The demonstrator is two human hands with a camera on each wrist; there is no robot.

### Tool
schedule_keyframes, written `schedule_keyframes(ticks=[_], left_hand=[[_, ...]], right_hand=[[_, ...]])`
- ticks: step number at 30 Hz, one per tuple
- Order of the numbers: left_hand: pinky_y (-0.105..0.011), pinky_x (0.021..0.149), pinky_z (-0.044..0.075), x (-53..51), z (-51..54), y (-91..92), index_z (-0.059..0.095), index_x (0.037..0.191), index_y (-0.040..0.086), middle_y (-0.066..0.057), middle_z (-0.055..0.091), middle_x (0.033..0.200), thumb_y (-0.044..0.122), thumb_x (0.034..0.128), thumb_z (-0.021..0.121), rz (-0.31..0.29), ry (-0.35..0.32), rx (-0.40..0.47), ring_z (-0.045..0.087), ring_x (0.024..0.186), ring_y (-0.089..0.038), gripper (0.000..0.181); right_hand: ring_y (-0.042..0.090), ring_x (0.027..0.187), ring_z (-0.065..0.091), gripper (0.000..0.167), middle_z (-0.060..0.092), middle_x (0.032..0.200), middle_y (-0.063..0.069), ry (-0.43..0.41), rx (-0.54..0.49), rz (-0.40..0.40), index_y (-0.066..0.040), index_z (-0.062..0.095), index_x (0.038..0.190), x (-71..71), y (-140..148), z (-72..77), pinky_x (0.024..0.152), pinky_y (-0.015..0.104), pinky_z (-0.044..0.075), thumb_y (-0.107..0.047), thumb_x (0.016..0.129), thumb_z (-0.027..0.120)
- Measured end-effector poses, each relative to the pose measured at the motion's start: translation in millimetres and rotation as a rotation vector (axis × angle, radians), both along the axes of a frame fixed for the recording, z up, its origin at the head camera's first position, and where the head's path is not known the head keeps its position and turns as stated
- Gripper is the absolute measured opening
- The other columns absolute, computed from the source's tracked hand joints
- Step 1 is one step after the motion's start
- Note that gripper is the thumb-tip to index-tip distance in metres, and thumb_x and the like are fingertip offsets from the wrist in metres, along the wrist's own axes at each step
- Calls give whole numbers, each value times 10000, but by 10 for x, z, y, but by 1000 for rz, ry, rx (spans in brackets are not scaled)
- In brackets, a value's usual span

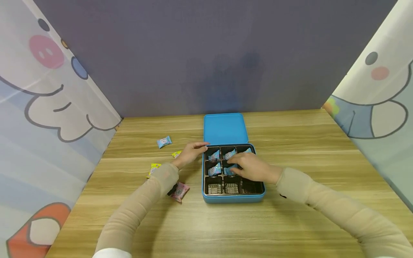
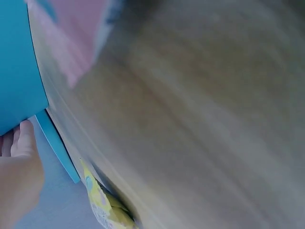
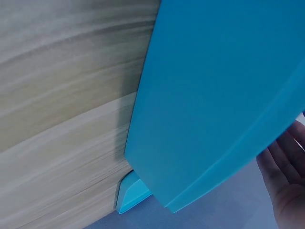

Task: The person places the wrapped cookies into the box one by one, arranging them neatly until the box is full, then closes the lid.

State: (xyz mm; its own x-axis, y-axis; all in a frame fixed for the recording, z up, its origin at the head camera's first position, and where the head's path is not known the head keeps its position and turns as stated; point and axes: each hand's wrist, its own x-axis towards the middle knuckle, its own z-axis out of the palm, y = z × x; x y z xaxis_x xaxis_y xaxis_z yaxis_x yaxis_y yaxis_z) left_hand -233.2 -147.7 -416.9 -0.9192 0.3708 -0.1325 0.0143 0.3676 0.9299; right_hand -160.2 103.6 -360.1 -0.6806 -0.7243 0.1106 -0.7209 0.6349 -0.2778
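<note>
A blue tin [image 1: 233, 199] with a black divided tray stands open in the head view. Blue-wrapped sweets lie in its back row, and two more in the left and centre [image 1: 229, 169] compartments of the middle row. My left hand [image 1: 190, 154] rests its fingertips on the tin's back left rim; the left wrist view shows this hand [image 2: 20, 164] against the blue wall [image 2: 16, 62]. Over the centre compartment is my right hand [image 1: 253, 167], fingers slightly bent and apart around the sweet. The right wrist view shows that hand [image 3: 287, 171] beyond the tin wall [image 3: 214, 95], its fingertips hidden.
The lid [image 1: 224, 128] is folded back behind the tin. Left of the tin, on the wooden table [image 1: 206, 229], lie a blue sweet [image 1: 164, 141], two yellow sweets [image 1: 175, 154] [image 1: 153, 168] and a pink sweet [image 1: 181, 192] beside my left forearm. A grey wall stands behind.
</note>
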Motion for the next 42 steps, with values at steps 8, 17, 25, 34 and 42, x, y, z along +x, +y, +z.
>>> schedule_keyframes(ticks=[8, 17, 25, 34, 42], left_hand=[[-407, 1004, 413, -23, 48, 12, 560, 1275, 157, -50, 485, 1358, 270, 945, 517, -2, -19, -2, 478, 1222, -242, 352], [-404, 1039, 378, 8, 218, -24, 504, 1313, 60, -81, 507, 1339, 220, 963, 481, -36, 14, 41, 470, 1232, -244, 385], [-439, 1020, 390, 197, 430, -89, 531, 1282, 94, -125, 514, 1324, 202, 961, 484, -43, 141, 42, 497, 1198, -264, 342], [-420, 944, 461, 389, 445, -185, 560, 1244, 43, -137, 564, 1259, 186, 954, 501, -62, 201, 44, 540, 1143, -308, 328], [-357, 964, 457, 617, 544, -265, 574, 1225, 82, -94, 580, 1229, 195, 952, 505, -22, 161, 85, 551, 1139, -265, 304]], right_hand=[[262, 1041, 604, 296, 644, 1119, 119, 7, -21, -10, -32, 644, 1123, 53, 99, 70, 860, 407, 511, -199, 880, 618], [262, 1059, 596, 294, 633, 1152, 110, 10, -83, -90, -48, 648, 1134, 51, 231, 92, 887, 430, 493, -191, 880, 620], [169, 827, 641, 286, 640, 1141, 87, -11, -186, -190, -60, 645, 1132, 35, 400, 66, 791, 376, 516, -166, 867, 636], [335, 989, 618, 284, 633, 1124, 186, -89, -389, -327, -1, 657, 1092, -121, 596, -17, 831, 426, 521, -76, 819, 677], [338, 1101, 563, 344, 572, 1231, 188, -304, -494, -396, 0, 598, 1182, -410, 628, -119, 922, 411, 482, -177, 887, 611]])
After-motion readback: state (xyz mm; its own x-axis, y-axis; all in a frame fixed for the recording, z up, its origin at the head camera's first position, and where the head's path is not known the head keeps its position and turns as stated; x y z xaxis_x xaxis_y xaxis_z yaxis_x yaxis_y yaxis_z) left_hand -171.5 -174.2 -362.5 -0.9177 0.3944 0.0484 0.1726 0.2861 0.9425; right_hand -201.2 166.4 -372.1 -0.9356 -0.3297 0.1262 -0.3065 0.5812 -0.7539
